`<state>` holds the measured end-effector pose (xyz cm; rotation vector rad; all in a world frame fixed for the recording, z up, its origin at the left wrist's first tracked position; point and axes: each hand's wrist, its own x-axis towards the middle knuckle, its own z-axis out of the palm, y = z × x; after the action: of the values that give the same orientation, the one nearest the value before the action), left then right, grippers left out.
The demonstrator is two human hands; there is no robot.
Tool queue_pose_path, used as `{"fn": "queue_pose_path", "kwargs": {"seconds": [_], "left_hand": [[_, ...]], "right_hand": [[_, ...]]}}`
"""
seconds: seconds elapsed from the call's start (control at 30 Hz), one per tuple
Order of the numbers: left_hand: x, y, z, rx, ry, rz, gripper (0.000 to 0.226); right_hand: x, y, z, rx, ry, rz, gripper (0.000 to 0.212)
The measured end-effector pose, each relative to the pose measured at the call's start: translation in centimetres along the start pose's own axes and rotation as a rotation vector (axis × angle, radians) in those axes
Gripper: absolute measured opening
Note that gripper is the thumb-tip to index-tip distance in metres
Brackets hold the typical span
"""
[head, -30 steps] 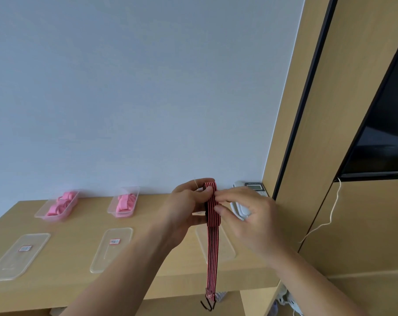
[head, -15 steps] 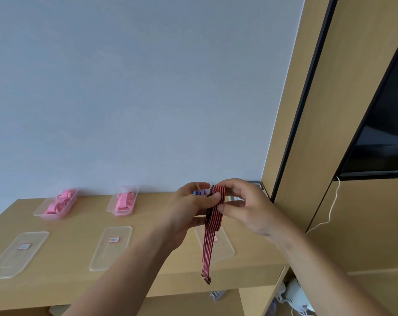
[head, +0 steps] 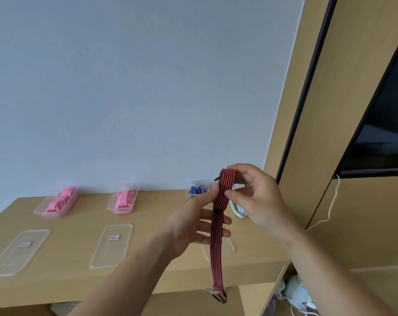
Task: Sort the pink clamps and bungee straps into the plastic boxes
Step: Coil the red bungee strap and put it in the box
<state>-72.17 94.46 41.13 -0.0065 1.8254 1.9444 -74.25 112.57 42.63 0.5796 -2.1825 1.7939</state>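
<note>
A clear box of pink clamps (head: 56,202) stood at the far left of the tabletop (head: 79,224), by the wall. A second clamp box (head: 122,199) stood to its right, and a loose lid (head: 18,252) lay in front of the first. Further right, the strap box (head: 199,189) sat against the wall just behind the hands, with blue and purple straps inside.

The left hand (head: 193,226) pinched the red-and-black bungee strap (head: 217,236), thumb on its front and fingers behind. The right hand (head: 255,197) gripped the strap's folded top between thumb and fingers. The strap was held above the tabletop with its long axis near vertical. Its fold was uppermost between the hands, and its tail hung past the tabletop's front edge to a hooked end.

The strap box lay beyond the fold and slightly to its left, so the left hand looked nearer to it. The coming move was probably a short carry forward.
</note>
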Motion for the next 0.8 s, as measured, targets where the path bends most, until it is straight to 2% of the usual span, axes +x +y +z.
{"fn": "queue_pose_path", "kwargs": {"seconds": [0.27, 0.43, 0.57, 0.7, 0.8], "left_hand": [[-0.4, 0.2, 0.1, -0.048, -0.010, -0.029, 0.077], [-0.3, 0.7, -0.1, -0.088, 0.015, 0.000, 0.071], [-0.2, 1.0, -0.7, -0.121, 0.012, 0.013, 0.072], [-0.1, 1.4, -0.8, -0.169, 0.044, 0.059, 0.045], [0.0, 1.6, -1.0, -0.233, 0.060, 0.093, 0.028]], "right_hand": [[-1.1, -0.4, 1.2, -0.139, 0.104, -0.183, 0.047], [-2.0, 0.4, 2.0, -0.295, 0.161, -0.333, 0.043], [-2.5, 1.3, 2.2, -0.369, 0.143, -0.439, 0.046], [-2.8, 1.8, 2.3, -0.402, 0.113, -0.548, 0.054], [-3.1, 2.0, 2.6, -0.412, 0.094, -0.602, 0.041]]}}
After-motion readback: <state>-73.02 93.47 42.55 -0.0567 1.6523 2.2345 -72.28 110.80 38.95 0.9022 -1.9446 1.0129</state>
